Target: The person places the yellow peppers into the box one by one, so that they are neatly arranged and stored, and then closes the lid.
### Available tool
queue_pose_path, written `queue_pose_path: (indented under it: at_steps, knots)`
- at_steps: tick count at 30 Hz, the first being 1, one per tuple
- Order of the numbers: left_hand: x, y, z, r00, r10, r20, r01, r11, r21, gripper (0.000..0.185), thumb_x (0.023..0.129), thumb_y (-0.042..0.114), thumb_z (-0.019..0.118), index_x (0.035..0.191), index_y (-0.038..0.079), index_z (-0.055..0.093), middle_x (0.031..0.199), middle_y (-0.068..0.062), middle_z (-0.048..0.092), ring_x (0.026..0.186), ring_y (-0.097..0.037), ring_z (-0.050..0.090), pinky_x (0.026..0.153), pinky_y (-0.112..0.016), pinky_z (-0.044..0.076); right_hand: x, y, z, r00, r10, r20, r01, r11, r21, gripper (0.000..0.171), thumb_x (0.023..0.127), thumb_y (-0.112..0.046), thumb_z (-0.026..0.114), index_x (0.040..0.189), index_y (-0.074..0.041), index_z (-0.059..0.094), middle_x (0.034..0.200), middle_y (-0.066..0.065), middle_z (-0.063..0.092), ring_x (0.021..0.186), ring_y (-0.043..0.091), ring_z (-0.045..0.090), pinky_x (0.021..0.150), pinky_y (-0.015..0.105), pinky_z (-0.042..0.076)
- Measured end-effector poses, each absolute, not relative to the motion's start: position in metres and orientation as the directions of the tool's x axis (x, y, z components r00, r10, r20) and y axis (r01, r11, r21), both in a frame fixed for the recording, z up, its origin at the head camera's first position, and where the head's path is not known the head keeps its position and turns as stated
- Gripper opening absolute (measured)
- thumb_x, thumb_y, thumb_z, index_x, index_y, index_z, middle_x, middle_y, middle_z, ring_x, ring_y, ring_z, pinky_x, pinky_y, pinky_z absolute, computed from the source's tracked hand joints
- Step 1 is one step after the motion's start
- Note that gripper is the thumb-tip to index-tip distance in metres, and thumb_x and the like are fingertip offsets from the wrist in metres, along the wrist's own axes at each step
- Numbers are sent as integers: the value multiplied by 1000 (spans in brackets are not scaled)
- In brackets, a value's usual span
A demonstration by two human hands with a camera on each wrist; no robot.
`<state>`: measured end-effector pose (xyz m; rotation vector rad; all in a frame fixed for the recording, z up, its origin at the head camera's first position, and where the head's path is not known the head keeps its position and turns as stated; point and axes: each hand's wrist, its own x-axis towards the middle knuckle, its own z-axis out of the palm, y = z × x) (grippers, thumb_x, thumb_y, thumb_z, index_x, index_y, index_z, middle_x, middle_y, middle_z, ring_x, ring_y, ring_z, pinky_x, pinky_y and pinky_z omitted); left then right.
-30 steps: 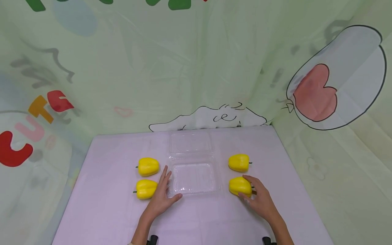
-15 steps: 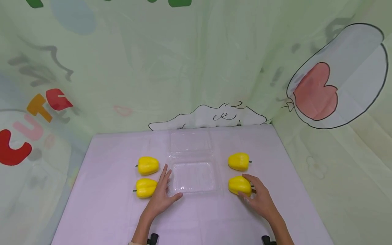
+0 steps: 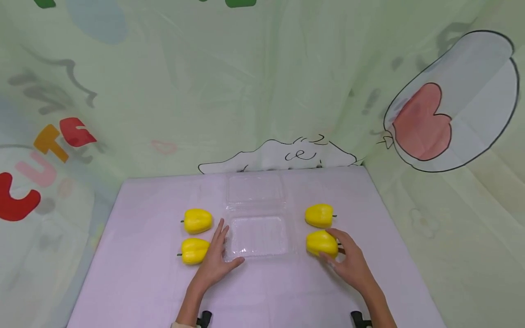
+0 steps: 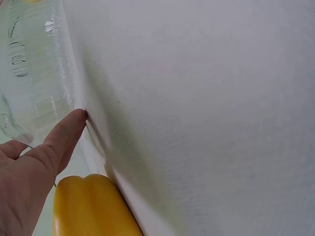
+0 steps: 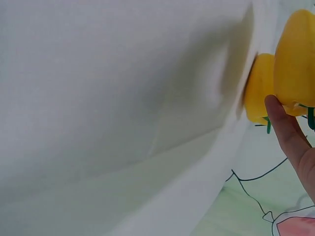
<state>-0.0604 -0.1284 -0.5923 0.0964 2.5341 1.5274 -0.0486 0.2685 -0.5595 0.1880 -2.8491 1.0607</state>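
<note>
My right hand (image 3: 348,259) grips a yellow bell pepper (image 3: 321,243) between thumb and fingers, with its green stem toward the palm. In the right wrist view that bell pepper (image 5: 295,59) stands away from the cloth, nearer the camera than a second yellow bell pepper (image 5: 257,88) behind it. My left hand (image 3: 215,262) has its fingers spread along the left edge of an open, clear plastic clamshell container (image 3: 260,237). A yellow bell pepper (image 3: 194,251) lies just left of that hand; in the left wrist view this bell pepper (image 4: 93,206) shows below the fingers.
The container's lid (image 3: 255,189) lies folded back toward the far table edge. Another yellow bell pepper (image 3: 198,221) rests at the left, and one (image 3: 319,215) at the right. A pale cloth covers the table (image 3: 135,273), and printed curtains (image 3: 254,91) enclose it.
My right hand has raised the bell pepper slightly, shifting it a little up in the head view. The left hand stays in place by the container.
</note>
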Motion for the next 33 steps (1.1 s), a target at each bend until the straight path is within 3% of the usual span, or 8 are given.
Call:
queue_pose_path:
  at_steps: [4,8,18,33]
  knots:
    - [-61,-129,-593,-981,147,-126,-43,471,881,107,85,31,89,169,13,26,181,11,2,161,-36,35,119,-55,49,-50,267,-555,-984,-90,155,-169,754,-635,74,83,-13,90,148,-11,56,145,12,62,120,28,63,89,42,67]
    - [-60,-128,-594,-982,152,-110,-28,465,885,106,85,31,89,168,9,27,182,7,3,162,-37,32,119,-56,49,-52,263,-550,-981,-105,165,-187,742,-643,74,83,-11,90,149,-12,55,145,11,61,120,26,62,91,48,67]
    - [-61,-128,-594,-983,149,-111,-31,455,890,107,84,29,89,168,11,27,182,8,3,162,-36,33,119,-55,48,-57,244,-536,-968,-158,196,-249,706,-663,74,85,-12,89,150,-13,55,146,11,61,127,32,61,92,52,66]
    - [-60,-128,-594,-983,145,-116,-39,451,892,106,84,28,89,168,12,28,181,10,3,159,-37,37,120,-55,47,-64,219,-531,-964,-178,199,-266,690,-673,74,85,-13,90,150,-17,55,150,8,60,130,30,61,94,51,66]
